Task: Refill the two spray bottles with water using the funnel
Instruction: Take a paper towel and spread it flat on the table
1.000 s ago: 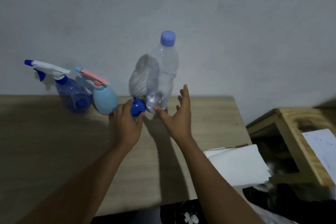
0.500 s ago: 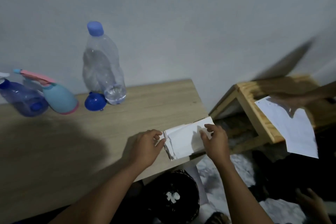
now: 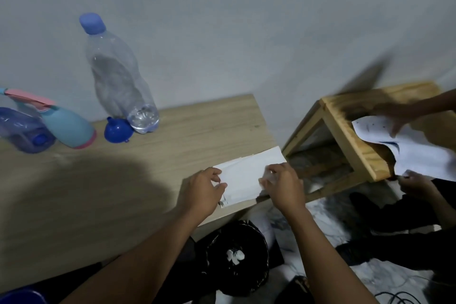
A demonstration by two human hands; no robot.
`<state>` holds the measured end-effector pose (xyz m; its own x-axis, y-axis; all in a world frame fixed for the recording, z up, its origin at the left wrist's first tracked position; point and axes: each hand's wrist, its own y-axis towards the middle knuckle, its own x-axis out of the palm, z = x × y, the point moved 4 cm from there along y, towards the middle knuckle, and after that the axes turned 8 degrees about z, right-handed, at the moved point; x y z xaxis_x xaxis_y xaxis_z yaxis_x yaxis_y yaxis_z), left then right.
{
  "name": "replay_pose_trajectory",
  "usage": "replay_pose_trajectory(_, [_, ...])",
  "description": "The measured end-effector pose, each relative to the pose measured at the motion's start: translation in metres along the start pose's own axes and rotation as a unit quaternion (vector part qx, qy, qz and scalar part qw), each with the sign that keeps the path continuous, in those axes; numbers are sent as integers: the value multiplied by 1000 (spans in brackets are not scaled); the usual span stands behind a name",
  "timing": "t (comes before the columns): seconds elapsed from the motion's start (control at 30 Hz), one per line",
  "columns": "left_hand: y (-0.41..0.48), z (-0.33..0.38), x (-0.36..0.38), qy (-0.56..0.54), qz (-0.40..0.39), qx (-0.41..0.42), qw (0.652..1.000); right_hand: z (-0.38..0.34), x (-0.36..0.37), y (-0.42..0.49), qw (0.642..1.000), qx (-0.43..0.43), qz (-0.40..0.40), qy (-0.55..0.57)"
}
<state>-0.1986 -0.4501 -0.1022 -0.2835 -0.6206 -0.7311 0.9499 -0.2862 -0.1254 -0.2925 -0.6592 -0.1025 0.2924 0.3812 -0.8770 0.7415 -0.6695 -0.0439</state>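
A clear water bottle (image 3: 116,74) with a blue cap stands at the back of the wooden table (image 3: 202,126), with a little water at its bottom. A blue funnel (image 3: 117,131) rests mouth-down against its base. Left of it stand a light blue spray bottle (image 3: 69,128) with a pink trigger and a translucent dark blue spray bottle (image 3: 22,131), cut off by the frame edge. At the table's front right corner lies a stack of white tissues (image 3: 246,175). My left hand (image 3: 201,191) pinches its left edge and my right hand (image 3: 283,185) pinches its right edge.
A black-lined waste bin (image 3: 237,256) with crumpled white paper sits on the floor below the table corner. To the right is a wooden stool (image 3: 345,136), where another person's hands (image 3: 394,113) handle white sheets of paper (image 3: 414,153). Cables lie on the marbled floor.
My hands left the funnel and water bottle at the back of the table and came to the tissue stack at the front right corner. The view swung right and down.
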Motion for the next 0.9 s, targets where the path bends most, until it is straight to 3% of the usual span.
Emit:
replay_pose_trajectory(0.1, [-1,2,0,-48,34,-14,998,0,-1,-1,1000,3,-6,1])
replay_pose_trajectory(0.23, [-1,13,2,-127,22,-39,991,1,-3,-3,1000,4,-6,-6])
replay_pose_trajectory(0.43, [1,19,0,-197,40,-71,977,14,-17,5,993,62,89,40])
replay_pose_trajectory(0.63, [0,14,1,-266,32,-83,960,26,-19,20,992,122,43,-14])
replay_pose_trajectory(0.9, [1,15,-3,-256,11,-86,963,29,-23,17,986,150,58,54])
